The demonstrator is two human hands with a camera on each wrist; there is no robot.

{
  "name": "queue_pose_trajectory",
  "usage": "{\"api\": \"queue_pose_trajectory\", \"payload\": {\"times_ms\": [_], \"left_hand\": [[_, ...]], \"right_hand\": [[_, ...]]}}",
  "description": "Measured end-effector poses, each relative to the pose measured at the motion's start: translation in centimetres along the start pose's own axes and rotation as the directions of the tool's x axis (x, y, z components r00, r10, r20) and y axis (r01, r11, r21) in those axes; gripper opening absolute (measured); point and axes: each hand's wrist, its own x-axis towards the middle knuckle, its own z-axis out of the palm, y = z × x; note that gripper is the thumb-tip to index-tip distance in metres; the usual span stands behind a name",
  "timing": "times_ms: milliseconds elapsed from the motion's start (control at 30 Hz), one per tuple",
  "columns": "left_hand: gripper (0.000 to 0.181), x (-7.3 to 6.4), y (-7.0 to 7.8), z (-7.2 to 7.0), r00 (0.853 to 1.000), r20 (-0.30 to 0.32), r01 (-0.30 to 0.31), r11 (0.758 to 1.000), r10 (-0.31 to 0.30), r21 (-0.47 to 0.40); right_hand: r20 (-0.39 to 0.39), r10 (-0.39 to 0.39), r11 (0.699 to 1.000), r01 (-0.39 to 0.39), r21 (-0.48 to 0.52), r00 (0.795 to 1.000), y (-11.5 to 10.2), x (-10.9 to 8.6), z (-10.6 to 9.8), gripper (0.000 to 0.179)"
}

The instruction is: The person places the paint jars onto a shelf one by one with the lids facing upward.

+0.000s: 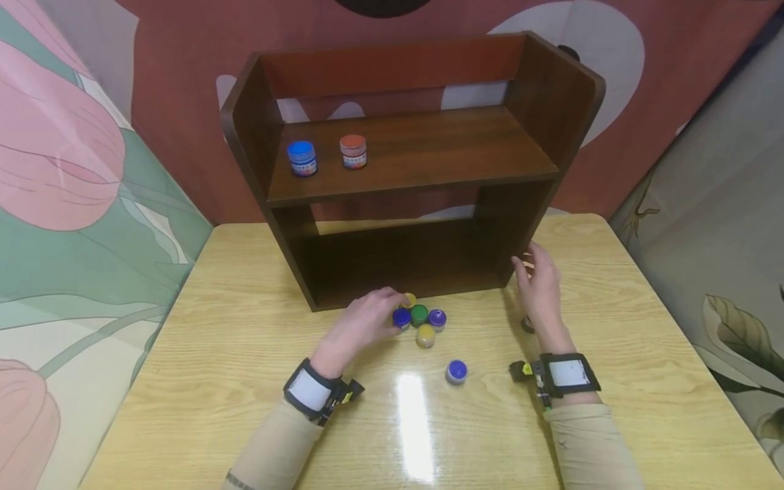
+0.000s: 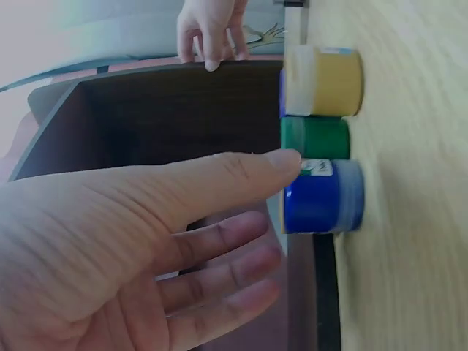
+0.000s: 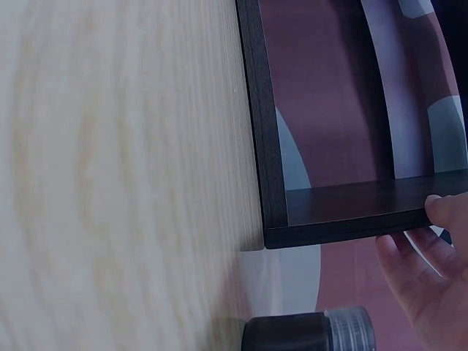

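Dark-brown shelf (image 1: 551, 92): it is standing at twelve o'clock on the worktop (image 1: 184, 381); my right fingers (image 3: 401, 267) and thumb are gripping its right upright (image 3: 344, 232), probably to steady it.
Upper board (image 1: 441, 143): a bright-blue jar (image 1: 303, 160) and a red-lidded jar (image 1: 353, 151) are standing slightly apart, labels facing me, perhaps for easy reading.
Left fingers (image 2: 252, 265): I am holding them loosely open; whether they are touching a jar, I cannot tell.
Jar cluster: the dark-blue jar (image 1: 401, 318) is sitting just beside them at three o'clock, the green jar (image 1: 419, 314) and purple jar (image 1: 437, 318) beyond, one yellow jar (image 1: 410, 299) at two, another yellow jar (image 1: 425, 336) at four; likely they are bunching for short reaches.
Strays: a violet-lidded jar (image 1: 456, 371) is waiting farther out at four; a black jar (image 3: 289, 333) is standing beneath my right wrist.
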Motion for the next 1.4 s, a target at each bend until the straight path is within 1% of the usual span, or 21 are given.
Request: {"api": "queue_pose_trajectory", "payload": {"times_ms": [200,433,567,700,800,900,1033,1100,1267,1400], "left_hand": [[0.048,0.2,0.1,0.7,0.999,-0.033,0.006,1.0,-0.005,0.03],[0.039,0.7,0.3,1.3,0.998,-0.06,0.005,0.999,-0.003,0.048],[0.034,0.8,0.3,1.6,0.997,-0.072,0.009,1.0,-0.008,0.018],[0.032,0.9,0.2,1.8,0.996,-0.084,0.011,0.999,-0.015,-0.041],[0.032,0.9,0.0,1.9,0.997,-0.077,0.016,0.998,-0.021,-0.064],[0.033,0.8,-0.2,1.8,0.998,-0.055,0.023,0.997,-0.028,-0.079],[0.036,0.7,-0.3,1.3,0.998,-0.016,0.054,0.99,-0.057,-0.131],[0.036,0.6,-0.4,1.0,0.997,-0.006,0.07,0.987,-0.071,-0.147],[0.035,0.5,-0.5,0.5,0.997,-0.025,0.07,0.989,-0.074,-0.134],[0.036,0.5,-0.6,0.4,0.997,-0.043,0.062,0.989,-0.069,-0.133]], "right_hand": [[0.004,0.002,1.0,-0.002,-0.001,1.0,0.0,0.2,-0.1,0.033],[-0.005,-0.013,1.0,0.013,-0.003,1.0,-0.1,0.3,-0.1,0.033],[-0.013,-0.02,1.0,0.02,-0.004,1.0,-0.1,0.3,-0.1,0.033],[-0.017,-0.024,1.0,0.024,-0.011,1.0,0.0,0.3,-0.1,0.033],[-0.014,-0.026,1.0,0.026,-0.013,1.0,0.0,0.3,0.0,0.033],[-0.009,-0.025,1.0,0.025,-0.013,1.0,0.1,0.2,0.0,0.033],[-0.008,-0.028,1.0,0.028,-0.012,1.0,0.1,0.1,0.0,0.032],[-0.01,-0.031,0.999,0.031,-0.012,0.999,0.1,0.1,0.0,0.032],[-0.01,-0.031,0.999,0.031,-0.015,0.999,0.1,0.0,0.0,0.032],[-0.008,-0.026,0.999,0.026,-0.02,1.0,0.2,0.0,0.0,0.032]]}}
